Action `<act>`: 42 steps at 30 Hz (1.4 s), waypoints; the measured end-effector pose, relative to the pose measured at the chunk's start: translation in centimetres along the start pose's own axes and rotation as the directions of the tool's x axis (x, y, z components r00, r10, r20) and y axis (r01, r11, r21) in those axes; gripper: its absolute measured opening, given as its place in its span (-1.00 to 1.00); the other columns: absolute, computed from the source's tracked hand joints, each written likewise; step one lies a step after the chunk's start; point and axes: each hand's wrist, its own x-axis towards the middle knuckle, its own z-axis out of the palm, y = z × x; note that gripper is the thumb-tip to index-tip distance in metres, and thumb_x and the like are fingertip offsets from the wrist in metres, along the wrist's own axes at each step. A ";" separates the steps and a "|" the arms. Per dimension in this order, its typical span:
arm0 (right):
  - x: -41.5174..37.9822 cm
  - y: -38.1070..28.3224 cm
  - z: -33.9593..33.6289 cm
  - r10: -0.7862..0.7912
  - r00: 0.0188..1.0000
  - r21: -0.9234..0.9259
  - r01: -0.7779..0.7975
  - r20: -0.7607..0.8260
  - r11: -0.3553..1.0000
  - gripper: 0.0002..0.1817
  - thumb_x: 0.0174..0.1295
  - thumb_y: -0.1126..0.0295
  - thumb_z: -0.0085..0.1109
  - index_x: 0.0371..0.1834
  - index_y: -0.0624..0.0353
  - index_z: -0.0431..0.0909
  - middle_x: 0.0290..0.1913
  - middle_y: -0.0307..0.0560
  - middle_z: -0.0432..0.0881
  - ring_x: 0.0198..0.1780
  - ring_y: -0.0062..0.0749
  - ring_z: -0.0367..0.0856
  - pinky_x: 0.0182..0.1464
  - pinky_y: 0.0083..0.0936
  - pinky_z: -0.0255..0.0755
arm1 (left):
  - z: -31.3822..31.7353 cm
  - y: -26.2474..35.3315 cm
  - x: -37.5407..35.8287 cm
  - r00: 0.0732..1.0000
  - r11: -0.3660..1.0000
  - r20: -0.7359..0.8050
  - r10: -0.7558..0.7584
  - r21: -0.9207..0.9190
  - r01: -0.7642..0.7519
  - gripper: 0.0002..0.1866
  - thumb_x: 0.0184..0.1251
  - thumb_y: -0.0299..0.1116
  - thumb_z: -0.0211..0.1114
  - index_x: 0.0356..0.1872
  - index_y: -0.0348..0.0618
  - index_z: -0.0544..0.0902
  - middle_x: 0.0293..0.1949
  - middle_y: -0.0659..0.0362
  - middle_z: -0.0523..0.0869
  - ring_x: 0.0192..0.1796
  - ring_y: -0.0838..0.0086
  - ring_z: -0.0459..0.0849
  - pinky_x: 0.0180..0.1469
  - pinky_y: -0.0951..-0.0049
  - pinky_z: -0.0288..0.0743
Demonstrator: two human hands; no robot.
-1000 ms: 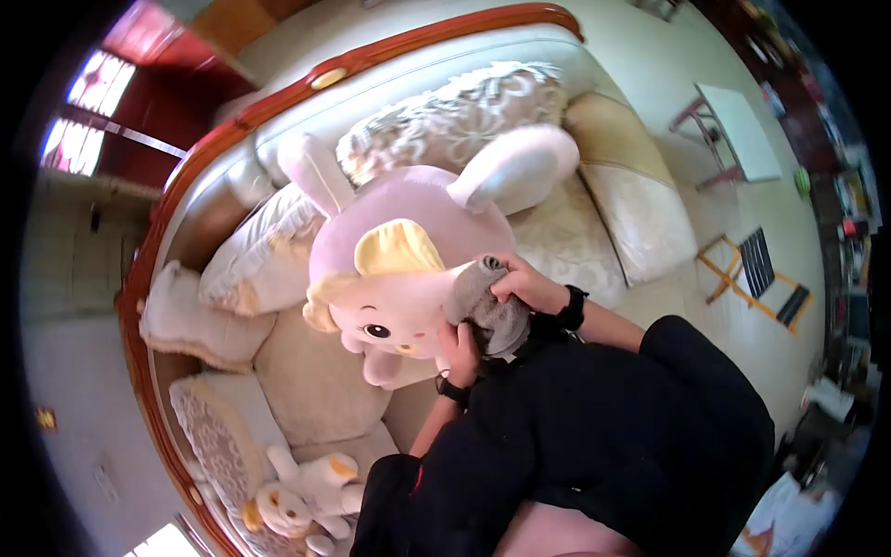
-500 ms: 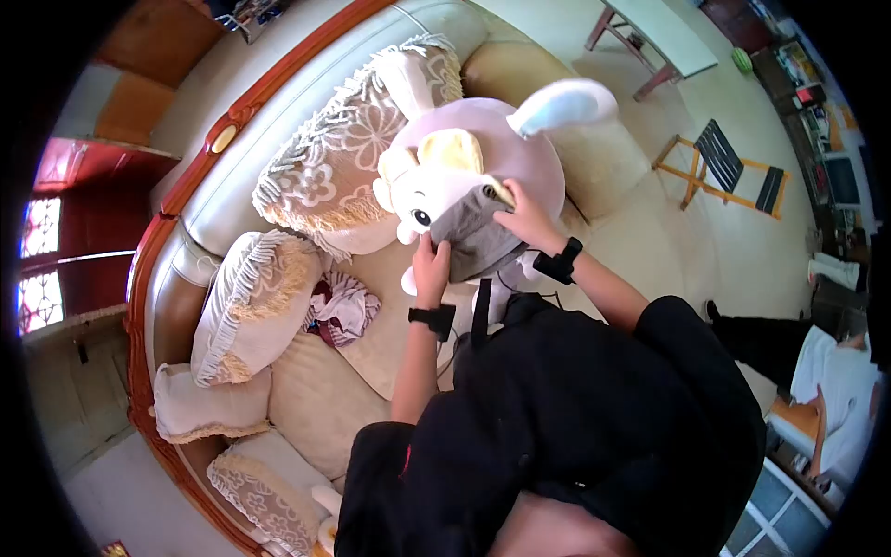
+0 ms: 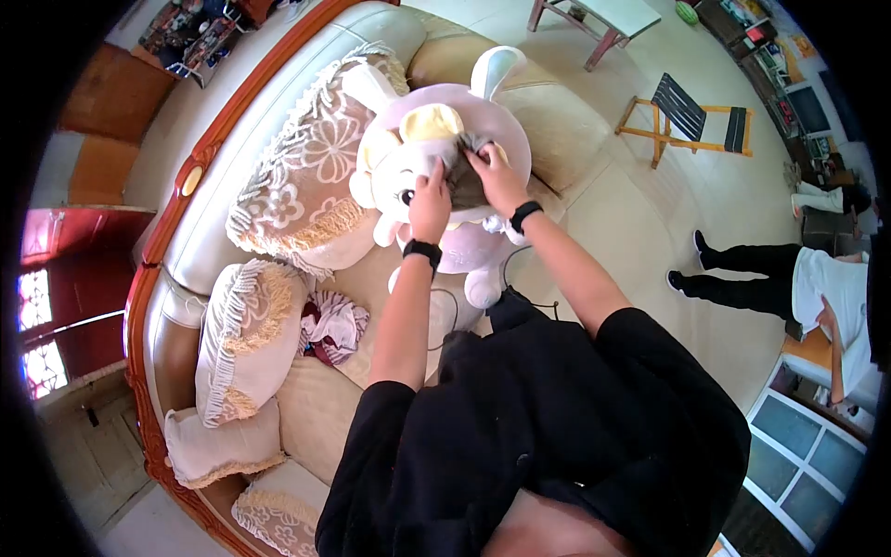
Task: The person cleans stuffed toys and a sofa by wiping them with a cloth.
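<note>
A large plush toy (image 3: 380,181) with a pale head, yellow tufts and a pink body sits on the sofa in front of me. A piece of grey cloth (image 3: 467,192) lies over the side of its face, covering one eye. My right hand (image 3: 501,188) grips the cloth's upper edge, fingers bent and bunching it. At the cloth's near left edge is my left hand (image 3: 430,209), its fingers pressed together against the cloth and the toy's face; their tips are partly hidden. Both wrists wear black bands.
The beige sofa (image 3: 320,408) carries fringed cushions (image 3: 251,334) and a striped crumpled cloth (image 3: 334,325). A dark cable (image 3: 455,311) runs near the toy. On the floor stand a folding stool (image 3: 682,107) and a low table (image 3: 613,14). A person in white (image 3: 826,288) stands at right.
The grey cloth has been drawn up and bunched against the toy's head. Both hands have moved up, closer to its face. The view has shifted, showing more of the person at right.
</note>
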 end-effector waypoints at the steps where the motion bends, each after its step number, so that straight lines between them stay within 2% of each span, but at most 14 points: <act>1: -0.9 1.4 1.0 -0.035 0.999 -0.074 0.033 -0.021 0.997 -0.49 0.18 0.54 -0.02 0.24 -0.07 0.44 0.06 -0.07 0.42 -0.14 -0.15 0.62 -0.13 -0.25 0.55 | 1.5 -0.1 -0.6 1.000 1.000 0.010 0.017 0.024 -0.017 -0.50 0.32 -0.38 0.10 0.31 0.19 0.42 -0.17 -0.08 0.55 -0.33 -0.01 0.64 -0.32 0.10 0.56; 7: -6.4 4.3 -1.3 0.189 0.964 -0.107 -0.172 0.184 0.979 -0.50 0.22 0.47 -0.03 0.29 0.08 0.36 0.06 0.01 0.36 -0.12 -0.09 0.60 -0.15 -0.22 0.54 | 6.1 3.8 -3.4 0.984 0.996 0.170 -0.049 0.075 0.037 -0.51 0.31 -0.28 0.09 0.30 0.19 0.43 -0.20 -0.07 0.56 -0.35 0.00 0.65 -0.34 0.09 0.57; 8: -8.2 6.7 0.7 0.044 0.998 -0.104 -0.040 0.045 0.994 -0.45 0.19 0.46 0.00 0.33 0.07 0.31 0.05 0.07 0.36 -0.17 0.00 0.60 -0.18 -0.20 0.54 | 6.7 4.2 -3.9 0.978 0.994 0.205 -0.046 0.103 0.025 -0.50 0.30 -0.26 0.08 0.30 0.18 0.43 -0.22 -0.06 0.59 -0.36 0.01 0.65 -0.33 0.08 0.56; 10: -10.3 7.8 -0.4 0.207 0.930 0.034 -0.228 0.304 0.973 -0.51 0.22 0.42 0.00 0.27 0.02 0.35 0.00 0.09 0.39 -0.14 0.03 0.57 -0.18 -0.20 0.53 | 7.7 4.5 -4.9 0.947 0.992 0.317 -0.057 0.129 0.016 -0.53 0.30 -0.21 0.05 0.25 0.13 0.47 -0.27 -0.09 0.64 -0.32 0.01 0.67 -0.28 0.05 0.55; 12: -14.6 11.4 2.1 0.297 0.774 0.050 -0.389 0.559 0.920 -0.53 0.18 0.41 0.04 0.22 -0.03 0.37 0.01 0.10 0.42 -0.10 0.07 0.56 -0.13 -0.17 0.50 | 10.3 2.6 -6.7 0.838 0.982 0.525 -0.150 0.175 0.066 -0.61 0.24 -0.16 0.06 0.05 0.02 0.62 -0.29 -0.10 0.69 -0.25 0.01 0.68 -0.18 0.01 0.54; 16: -20.7 12.6 0.1 0.053 0.483 -0.004 -0.103 0.874 0.995 -0.55 0.04 0.46 0.08 0.08 0.03 0.50 0.02 0.10 0.49 -0.02 0.03 0.56 -0.02 -0.14 0.46 | 16.1 -4.2 -14.3 0.538 0.993 0.835 -0.111 0.080 0.082 -0.65 0.15 -0.12 0.03 -0.24 0.02 0.74 -0.24 -0.02 0.73 -0.15 0.05 0.69 -0.03 0.09 0.53; 18: -22.0 11.6 -1.9 0.143 0.552 0.063 -0.338 0.822 0.939 -0.62 0.06 0.39 0.11 0.00 0.14 0.56 0.08 0.19 0.51 0.08 0.08 0.51 0.09 -0.18 0.42 | 14.3 -1.4 -15.4 0.472 0.949 0.861 -0.189 0.036 0.314 -0.64 0.12 -0.19 0.07 -0.18 -0.08 0.72 -0.23 -0.03 0.73 -0.13 0.08 0.69 0.01 0.18 0.52; 19: -22.8 11.6 -1.7 0.169 0.678 0.129 -0.366 0.715 0.922 -0.63 0.08 0.45 0.07 0.01 0.14 0.56 0.01 0.20 0.56 0.06 0.10 0.52 0.09 -0.17 0.42 | 14.0 -1.0 -15.7 0.503 0.943 0.842 -0.195 0.021 0.331 -0.65 0.14 -0.21 0.08 -0.14 -0.09 0.71 -0.23 -0.04 0.73 -0.13 0.09 0.69 0.00 0.20 0.52; 28: -22.6 10.8 -2.0 0.427 0.840 0.274 -0.520 0.336 0.809 -0.52 0.12 0.50 0.06 0.18 0.27 0.37 -0.01 0.25 0.56 0.05 0.14 0.51 0.11 -0.16 0.41 | 10.7 0.7 -13.8 0.831 0.963 0.555 -0.044 -0.198 0.183 -0.66 0.36 -0.26 0.11 0.09 -0.11 0.60 -0.09 -0.04 0.70 0.00 0.14 0.66 0.05 0.28 0.50; 30: -22.9 10.0 -2.3 0.465 0.831 0.310 -0.549 0.306 0.777 -0.41 0.05 0.49 0.11 0.24 0.30 0.30 -0.02 0.22 0.58 0.05 0.08 0.54 0.12 -0.20 0.41 | 9.6 2.4 -13.2 0.861 0.917 0.502 -0.082 -0.301 0.263 -0.68 0.35 -0.33 0.14 0.07 -0.21 0.60 -0.09 -0.05 0.71 -0.01 0.18 0.68 0.07 0.32 0.49; 32: -23.4 8.6 -3.4 0.602 0.661 0.383 -0.751 0.448 0.538 -0.28 -0.02 0.44 0.17 0.31 0.27 0.23 -0.05 0.19 0.58 0.00 -0.07 0.59 0.06 -0.31 0.46 | 9.5 3.2 -13.0 0.915 0.903 0.403 -0.031 -0.381 0.198 -0.70 0.35 -0.38 0.15 0.06 -0.22 0.61 -0.10 0.00 0.72 -0.02 0.29 0.68 0.05 0.39 0.49; 34: -25.3 8.8 -2.1 0.590 0.725 0.403 -0.688 0.354 0.603 -0.24 -0.08 0.41 0.22 0.32 0.28 0.26 -0.08 0.13 0.59 -0.11 -0.23 0.63 -0.05 -0.43 0.50 | 9.0 4.1 -12.9 0.900 0.852 0.435 -0.017 -0.465 0.241 -0.69 0.35 -0.39 0.15 0.07 -0.24 0.60 -0.06 0.02 0.71 0.00 0.34 0.66 0.08 0.42 0.47; 36: -25.9 8.4 -2.9 0.588 0.479 0.430 -0.872 0.652 0.233 -0.31 -0.08 0.40 0.24 0.23 0.32 0.36 -0.11 0.06 0.61 -0.21 -0.33 0.64 -0.11 -0.49 0.52 | 8.5 5.1 -12.8 0.886 0.792 0.464 -0.004 -0.539 0.286 -0.67 0.35 -0.40 0.15 0.09 -0.25 0.59 -0.03 0.04 0.70 0.03 0.39 0.64 0.11 0.44 0.45; 42: -27.5 7.2 -5.4 0.541 0.486 0.507 -0.853 0.686 0.124 -0.71 0.15 0.34 0.15 -0.15 0.33 0.58 -0.41 -0.16 0.62 -0.40 -0.49 0.54 -0.27 -0.51 0.45 | 9.7 4.7 -12.8 0.830 0.782 0.553 0.074 -0.548 0.296 -0.70 0.40 -0.39 0.12 0.07 -0.26 0.59 -0.15 0.15 0.69 -0.10 0.51 0.61 0.02 0.50 0.47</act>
